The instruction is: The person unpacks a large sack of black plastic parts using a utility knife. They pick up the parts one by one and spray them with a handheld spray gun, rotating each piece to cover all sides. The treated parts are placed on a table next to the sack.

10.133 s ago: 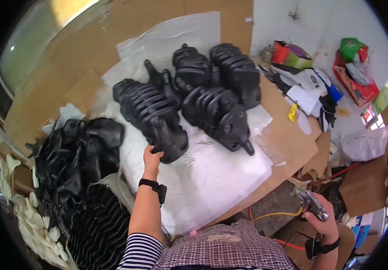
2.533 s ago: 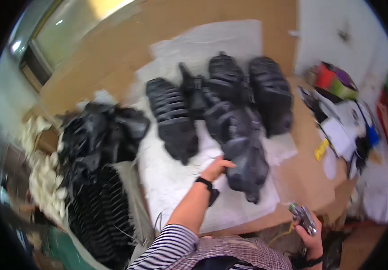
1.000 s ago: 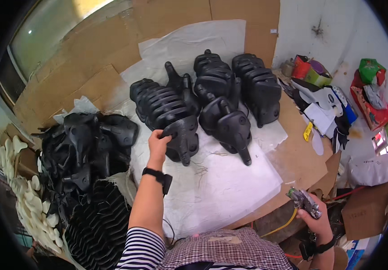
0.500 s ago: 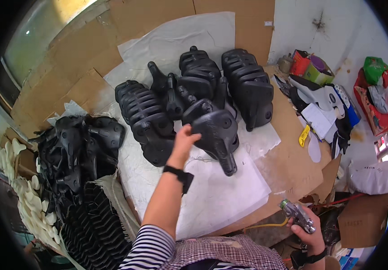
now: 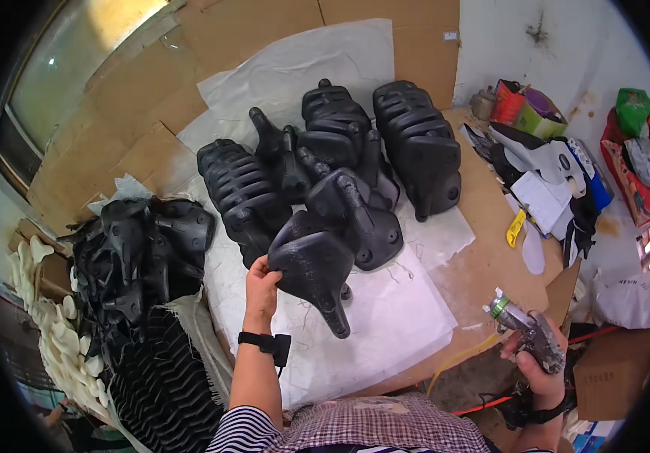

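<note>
**Turning a black moulded piece on the paper, spray tool kept aside**

The surface (image 5: 491, 257) is brown cardboard laid with white paper sheets (image 5: 370, 332), and nearly all of that paper carries a cluster of black ribbed moulded pieces (image 5: 415, 143) lying side by side and partly overlapping. To the person's left, off the paper, sits a heap of more black pieces (image 5: 144, 249), with pale ones (image 5: 53, 340) beyond it at the edge.

The piece in hand (image 5: 313, 268) lies at the near edge of the cluster, smooth face up, its narrow stem pointing toward the person. The left hand (image 5: 262, 281) is closed on its left rim, thumb on top, fingers curled under; the piece leans against its neighbour behind.

The right hand (image 5: 537, 362) is wrapped shut around a small metal spray tool (image 5: 521, 332), held low and well apart from the paper, nozzle turned away, a yellow hose (image 5: 460, 359) trailing from it.

To do this well, I judge: grip only the rim, lift clear before turning so the neighbours are not dragged, and set it down apart from them on bare paper.
</note>
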Motion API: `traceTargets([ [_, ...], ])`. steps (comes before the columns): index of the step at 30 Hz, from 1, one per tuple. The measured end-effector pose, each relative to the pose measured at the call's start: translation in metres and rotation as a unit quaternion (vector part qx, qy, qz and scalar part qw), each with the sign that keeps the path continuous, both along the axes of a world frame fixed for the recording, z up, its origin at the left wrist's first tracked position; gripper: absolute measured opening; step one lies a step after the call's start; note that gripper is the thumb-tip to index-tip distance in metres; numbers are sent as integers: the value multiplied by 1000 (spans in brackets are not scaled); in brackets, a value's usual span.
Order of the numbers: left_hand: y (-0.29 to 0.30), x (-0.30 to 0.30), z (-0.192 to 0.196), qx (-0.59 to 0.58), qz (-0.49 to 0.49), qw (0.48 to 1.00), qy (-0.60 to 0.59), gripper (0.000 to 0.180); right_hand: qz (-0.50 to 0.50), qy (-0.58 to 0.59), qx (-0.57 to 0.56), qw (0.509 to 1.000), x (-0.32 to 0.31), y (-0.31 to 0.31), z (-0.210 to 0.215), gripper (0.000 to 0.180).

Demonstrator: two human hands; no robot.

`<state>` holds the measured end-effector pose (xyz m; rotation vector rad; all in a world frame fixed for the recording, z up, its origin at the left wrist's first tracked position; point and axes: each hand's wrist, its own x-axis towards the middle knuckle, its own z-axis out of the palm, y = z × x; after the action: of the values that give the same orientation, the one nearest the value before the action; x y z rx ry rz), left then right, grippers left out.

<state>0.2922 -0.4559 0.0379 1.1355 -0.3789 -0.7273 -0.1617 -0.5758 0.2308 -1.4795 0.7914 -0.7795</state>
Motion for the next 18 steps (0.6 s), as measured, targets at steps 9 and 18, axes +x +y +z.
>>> traceTargets([
  [9, -131, -40, -35, 25, -109, 994, -14, 34, 22, 119, 117, 986, -28, -7, -58, 53],
  [18, -94, -80, 21, 105, -117, 974, -165, 44, 116, 141, 15, 983, 1, -9, -101, 43],
])
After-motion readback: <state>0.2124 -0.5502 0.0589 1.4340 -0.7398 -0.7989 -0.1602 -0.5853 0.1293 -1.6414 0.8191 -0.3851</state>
